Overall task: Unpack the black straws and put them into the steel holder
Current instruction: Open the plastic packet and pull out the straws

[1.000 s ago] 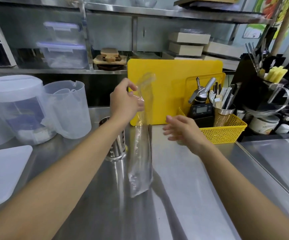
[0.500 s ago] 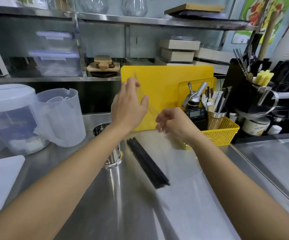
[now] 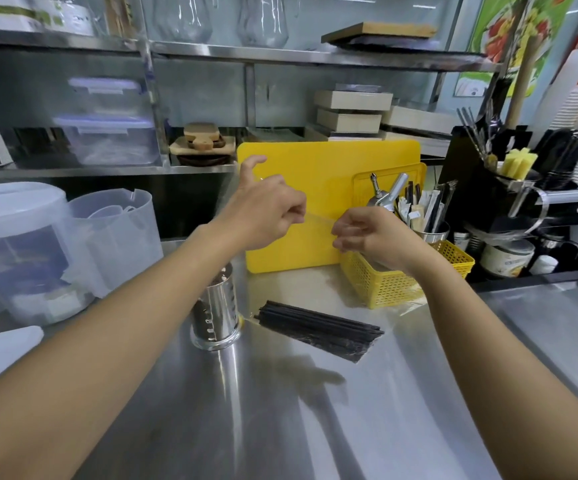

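Black straws (image 3: 318,329) lie loose in a bundle on the desk (image 3: 315,427), just right of the steel holder (image 3: 215,308). Your left hand (image 3: 263,213) and right hand (image 3: 374,237) both pinch the empty clear wrapper (image 3: 317,221) above them. Drop that wrapper carelessly and it may sweep the straws, rolling them away from the holder.

Both hands are raised before the yellow cutting board (image 3: 329,188), the left hand (image 3: 263,209) and right hand (image 3: 377,237) apparently pinching a clear plastic wrapper (image 3: 318,221) between them. Below, the black straws (image 3: 318,329) lie bundled on the steel counter (image 3: 315,410), just beside the upright steel holder (image 3: 215,306).
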Tool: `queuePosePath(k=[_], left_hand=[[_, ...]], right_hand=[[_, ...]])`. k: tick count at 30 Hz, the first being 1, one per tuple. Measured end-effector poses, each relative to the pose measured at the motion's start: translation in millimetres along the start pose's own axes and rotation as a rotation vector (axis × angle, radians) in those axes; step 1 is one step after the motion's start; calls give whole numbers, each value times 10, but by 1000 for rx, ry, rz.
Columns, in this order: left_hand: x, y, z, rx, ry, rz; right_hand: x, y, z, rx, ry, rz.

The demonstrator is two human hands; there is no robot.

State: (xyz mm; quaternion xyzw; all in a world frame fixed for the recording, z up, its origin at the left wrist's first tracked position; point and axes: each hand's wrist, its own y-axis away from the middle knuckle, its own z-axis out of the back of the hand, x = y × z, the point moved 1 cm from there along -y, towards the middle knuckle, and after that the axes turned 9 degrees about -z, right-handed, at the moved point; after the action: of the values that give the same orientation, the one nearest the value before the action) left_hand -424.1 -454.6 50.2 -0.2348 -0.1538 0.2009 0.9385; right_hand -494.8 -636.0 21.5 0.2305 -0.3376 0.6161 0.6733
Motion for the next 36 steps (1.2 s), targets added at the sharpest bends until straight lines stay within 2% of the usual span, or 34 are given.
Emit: queuePosePath(k=[7,11,16,18,23,26,29,32,36], left_hand=[[192,-68,77,-2,91,45],[277,-87,144,-52,138,90],[316,-158,242,-103,178,105],[305,-204,280,-112,179,97],[260,-226,349,-132,201,48],[255,-206,341,-120,234,60],[298,-175,293,-159,141,73],[338,-99,251,-260,24,126],[408,79,155,-352,-79,257]], right_hand=[[-249,59,165,-76,29,-60],[-445,156,268,-134,-82,-87],[-789,253,218,-318,-454,-150],[-931,237,94,-296,-613,-202],[-1079,145,-123,-238,-785,-195],[-1011,100,-140,-296,-840,-161],[-900,79,-148,-318,-946,-68],[-814,70,-171,-342,-1098,-53],[-722,-8,-166,-270,-1347,-38]])
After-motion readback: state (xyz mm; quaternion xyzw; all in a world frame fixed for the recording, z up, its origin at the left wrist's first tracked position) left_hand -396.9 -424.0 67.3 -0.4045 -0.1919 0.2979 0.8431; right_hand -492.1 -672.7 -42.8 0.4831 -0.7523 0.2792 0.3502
